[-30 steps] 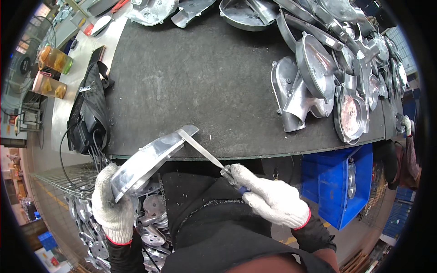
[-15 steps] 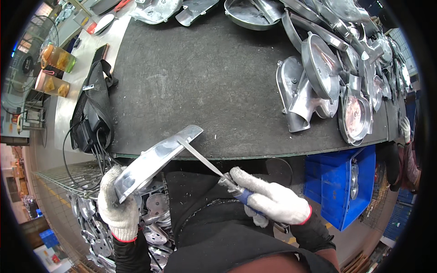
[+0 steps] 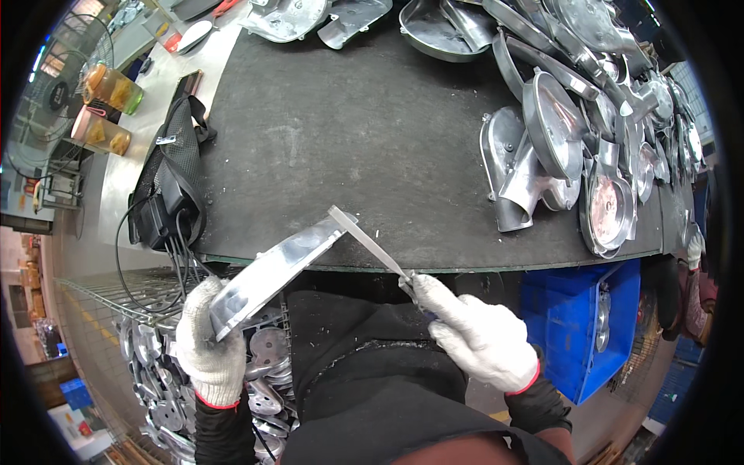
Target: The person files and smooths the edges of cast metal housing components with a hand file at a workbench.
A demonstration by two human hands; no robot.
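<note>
My left hand [image 3: 209, 341], in a white knit glove with a red cuff, grips the lower end of a shiny cast metal housing part [image 3: 271, 271]. The part tilts up and to the right, its far end over the near edge of the bench. In my gloved right hand [image 3: 484, 337] is a flat metal file [image 3: 372, 248], its handle mostly hidden by the fingers. The file's blade points up and to the left, and its tip lies at the far end of the part. Whether the blade touches the metal there, I cannot tell for certain.
Several metal castings [image 3: 550, 132] are heaped on the dark bench mat [image 3: 341, 139] at the right. A black mesh bag [image 3: 174, 178] with cables lies at the left. Below are a wire basket [image 3: 116, 298] of castings and a blue bin [image 3: 577, 333]. Another person's gloved hand [image 3: 695, 249] shows far right.
My right hand has moved up and right, carrying the file's tip to the part's far end. The left hand and the part have shifted slightly right. The whole view has moved a little.
</note>
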